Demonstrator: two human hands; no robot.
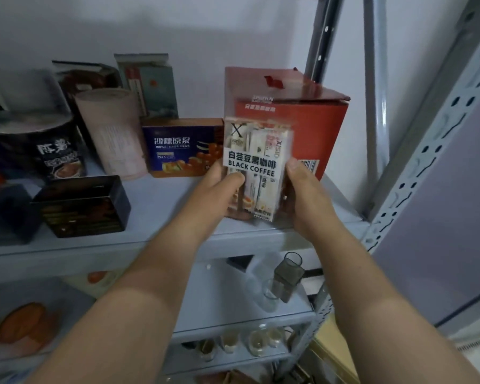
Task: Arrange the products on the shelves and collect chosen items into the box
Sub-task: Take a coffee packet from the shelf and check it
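Black coffee pack: you hold a clear, glossy plastic pack (257, 173) of slim stick sachets, rectangular, with a white band reading "BLACK COFFEE". It stands upright above the front of the shelf, right in front of the red carton.
Left hand: your left hand (219, 187) grips the pack's left edge, thumb curled over the front just under the band.
Right hand: your right hand (306, 198) grips the right edge, thumb lying along the side.
Fingers: your fingers (294, 166) are clamped on the pack from both sides; those behind it are hidden.
Red carton: a tall, matte cardboard box (316, 126) with a loosely folded top flap and a barcode low on its front.
Shelf: a smooth, pale grey metal board (166, 206) on a perforated steel upright (427, 151).
Blue carton: a flat rectangular box (183, 148), blue with orange berries printed on it, just left of the pack.
Pink tube: a pale, round canister (114, 134), leaning.
Black tin: a low, shiny rectangular tin (86, 206) near the front edge.
Dark can: a round can (36, 145) with a blurred label.
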